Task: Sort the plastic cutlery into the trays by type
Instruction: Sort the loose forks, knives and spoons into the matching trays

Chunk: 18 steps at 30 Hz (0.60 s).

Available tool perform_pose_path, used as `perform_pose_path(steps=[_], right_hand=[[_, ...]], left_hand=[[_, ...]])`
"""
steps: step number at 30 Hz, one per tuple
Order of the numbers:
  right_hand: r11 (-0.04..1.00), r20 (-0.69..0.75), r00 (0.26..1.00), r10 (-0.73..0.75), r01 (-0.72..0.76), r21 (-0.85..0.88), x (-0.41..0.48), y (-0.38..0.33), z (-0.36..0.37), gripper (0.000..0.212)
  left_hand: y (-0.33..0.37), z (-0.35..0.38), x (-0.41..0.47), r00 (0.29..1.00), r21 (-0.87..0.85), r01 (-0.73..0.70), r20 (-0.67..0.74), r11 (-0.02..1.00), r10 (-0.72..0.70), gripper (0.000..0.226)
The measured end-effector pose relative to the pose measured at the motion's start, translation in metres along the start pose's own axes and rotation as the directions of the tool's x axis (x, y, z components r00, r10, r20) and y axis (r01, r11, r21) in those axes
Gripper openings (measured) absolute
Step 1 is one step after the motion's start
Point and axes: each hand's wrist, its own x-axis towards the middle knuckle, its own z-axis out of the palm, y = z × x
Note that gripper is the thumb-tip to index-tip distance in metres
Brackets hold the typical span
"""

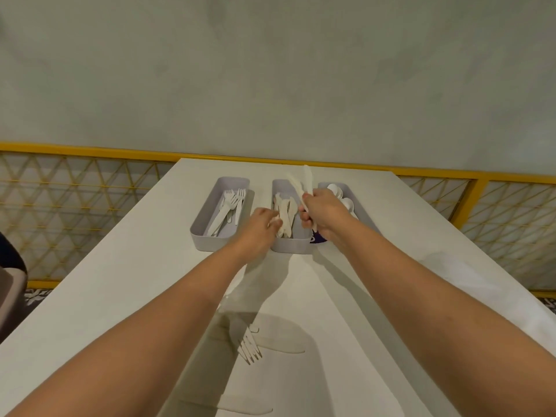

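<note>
Three grey trays stand side by side at the far end of the white table. The left tray (207,206) holds several forks, the middle tray (290,246) holds knives, and the right tray (359,195) holds spoons. My right hand (323,213) is above the middle tray, closed around a bunch of white knives (305,180) that stick up and away. My left hand (264,225) reaches into the near end of the middle tray, its fingers on a knife handle there. A loose fork (249,346) lies on the table between my forearms, with knives (281,346) next to it.
The white table (120,281) runs away from me to a yellow railing with mesh panels (75,188) and a grey wall. A dark rounded object (12,284) sits beyond the table's left edge. Another knife (240,409) lies near the bottom of the view.
</note>
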Motion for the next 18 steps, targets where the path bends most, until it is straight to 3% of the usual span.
perform_pose_path(steps=[2, 5, 11, 12, 15, 18], right_hand=[[0.994, -0.075, 0.997, 0.035, -0.043, -0.099, 0.02, 0.004, 0.0, 0.017], [0.942, -0.084, 0.994, 0.065, -0.089, -0.323, 0.042, 0.012, 0.006, 0.024], [0.855, -0.058, 0.984, 0.171, -0.177, -0.487, 0.058, 0.013, 0.019, 0.02], [0.846, -0.036, 0.989, 0.146, -0.144, -0.513, 0.058, 0.013, 0.022, 0.014], [0.797, -0.032, 0.997, 0.076, -0.08, -0.598, 0.053, 0.013, 0.026, 0.03], [0.603, -0.01, 0.999, 0.042, -0.033, -0.797, 0.052, 0.01, 0.029, 0.034]], left_hand=[[-0.008, 0.005, 0.001, 0.996, 0.192, -0.036, 0.082, 0.981, 0.021, 0.046], [-0.017, 0.009, 0.004, 0.995, 0.331, -0.083, 0.086, 0.94, 0.057, 0.045], [-0.024, 0.011, 0.005, 0.989, 0.36, -0.148, 0.038, 0.921, 0.145, 0.038], [-0.024, 0.01, 0.005, 0.988, 0.357, -0.15, 0.029, 0.922, 0.149, 0.037], [-0.026, 0.012, 0.007, 0.989, 0.344, -0.143, 0.017, 0.928, 0.146, 0.035], [-0.028, 0.013, 0.008, 0.989, 0.339, -0.144, 0.007, 0.93, 0.15, 0.035]])
